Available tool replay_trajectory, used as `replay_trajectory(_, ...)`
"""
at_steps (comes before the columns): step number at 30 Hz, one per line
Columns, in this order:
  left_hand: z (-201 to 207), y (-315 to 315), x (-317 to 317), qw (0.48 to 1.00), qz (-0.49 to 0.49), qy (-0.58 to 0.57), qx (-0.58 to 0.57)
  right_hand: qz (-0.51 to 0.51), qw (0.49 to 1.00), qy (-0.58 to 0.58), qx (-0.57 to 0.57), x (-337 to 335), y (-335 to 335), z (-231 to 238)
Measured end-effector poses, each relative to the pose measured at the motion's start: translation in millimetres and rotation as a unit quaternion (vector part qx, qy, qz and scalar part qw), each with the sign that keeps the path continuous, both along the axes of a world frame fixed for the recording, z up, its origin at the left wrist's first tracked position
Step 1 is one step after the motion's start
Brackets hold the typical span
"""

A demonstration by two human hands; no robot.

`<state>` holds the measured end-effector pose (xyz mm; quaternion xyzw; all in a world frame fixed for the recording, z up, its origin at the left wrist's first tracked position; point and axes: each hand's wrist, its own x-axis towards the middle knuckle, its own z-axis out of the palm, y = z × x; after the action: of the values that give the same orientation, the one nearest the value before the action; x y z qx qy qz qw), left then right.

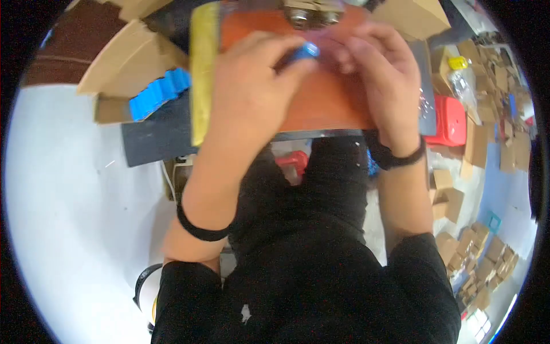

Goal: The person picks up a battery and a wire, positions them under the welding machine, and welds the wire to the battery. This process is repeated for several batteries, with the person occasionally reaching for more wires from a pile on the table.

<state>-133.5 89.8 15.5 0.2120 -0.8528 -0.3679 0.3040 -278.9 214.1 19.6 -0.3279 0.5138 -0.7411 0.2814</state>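
My left hand point(252, 80) is above an orange mat point(332, 106), closed on a small blue cylinder point(309, 50) with a shiny end. Its thumb and forefinger pinch the cylinder, and the rest of it is hidden by the fingers. To the right, my right hand point(387, 66) hovers over the mat's right side with its fingers curled together. Motion blurs those fingertips, and whatever they may hold cannot be made out. Just beyond both hands stands a metal fixture point(312, 12) with two round shiny parts.
A cardboard box point(112, 109) with several blue pieces point(159, 93) stands at the left, beside a yellow strip point(203, 74) along the mat. Small metal bits point(424, 104) lie on the right edge. Further right are a red stool point(450, 121) and piled cardboard boxes point(467, 249).
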Motion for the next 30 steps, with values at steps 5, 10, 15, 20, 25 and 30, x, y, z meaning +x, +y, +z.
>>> replay_trajectory(5, 8.1, -9.2, 46.2, 0.988, -0.034, 0.062, -0.139, -0.067, 0.996, 0.061, -0.006, 6.7, 52.8, 20.9)
replay_trajectory(10, -12.6, -99.2, 117.1, 0.944, 0.093, -0.182, -0.258, -0.107, 0.986, 0.109, 0.062, -6.5, 158.5, 25.0)
replay_trajectory(15, -44.2, -133.5, 121.3, 0.86, 0.055, -0.305, -0.405, -0.225, 0.912, 0.062, 0.336, 3.3, 229.3, -33.7)
replay_trajectory(20, -35.8, -133.4, 130.3, 0.862, 0.058, -0.366, -0.346, -0.161, 0.791, 0.198, 0.556, -33.1, 291.8, -140.6)
replay_trajectory(25, -32.5, -142.5, 156.2, 0.913, 0.101, -0.3, -0.258, -0.274, 0.722, 0.448, 0.45, -36.9, 235.8, -92.5)
replay_trajectory(30, 7.8, -82.0, 136.1, 0.961, 0.222, -0.121, -0.113, -0.235, 0.739, 0.473, 0.418, -65.3, 144.6, -66.3)
